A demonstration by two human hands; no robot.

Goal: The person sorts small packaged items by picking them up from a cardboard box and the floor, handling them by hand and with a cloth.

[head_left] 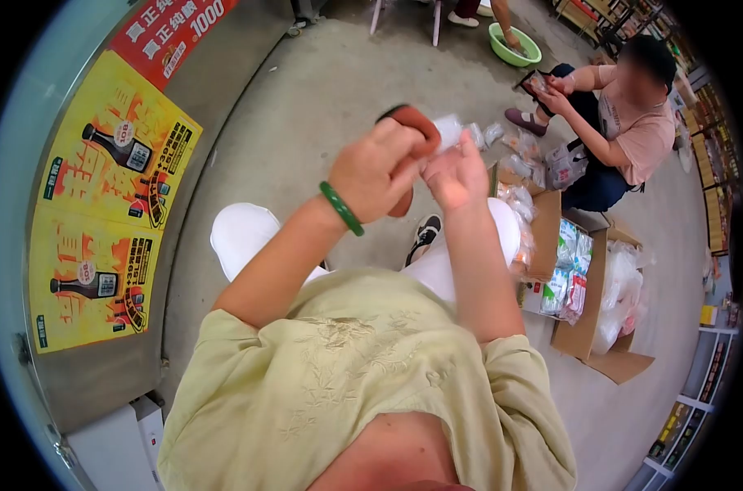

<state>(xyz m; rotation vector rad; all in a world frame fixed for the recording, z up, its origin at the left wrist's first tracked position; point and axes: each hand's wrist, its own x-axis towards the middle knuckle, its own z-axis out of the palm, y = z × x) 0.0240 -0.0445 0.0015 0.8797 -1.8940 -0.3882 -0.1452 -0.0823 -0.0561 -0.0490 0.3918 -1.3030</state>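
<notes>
My left hand (pixel 376 168), with a green bangle at its wrist, is closed around a curved reddish-brown object (pixel 416 127) with a dark edge. Beside it, my right hand (pixel 457 176) is turned palm up, its fingers bent at a small whitish clear plastic package (pixel 447 131), which is blurred. The package touches or nearly touches the brown object, and the two hands almost meet above my knees.
Open cardboard boxes (pixel 543 237) with bagged packets stand at the right, near more clear packages. A co-worker (pixel 633 131) crouches there holding a packet. Another person's hand reaches into a green basin (pixel 515 57). A metal cabinet with yellow posters (pixel 110 164) stands left.
</notes>
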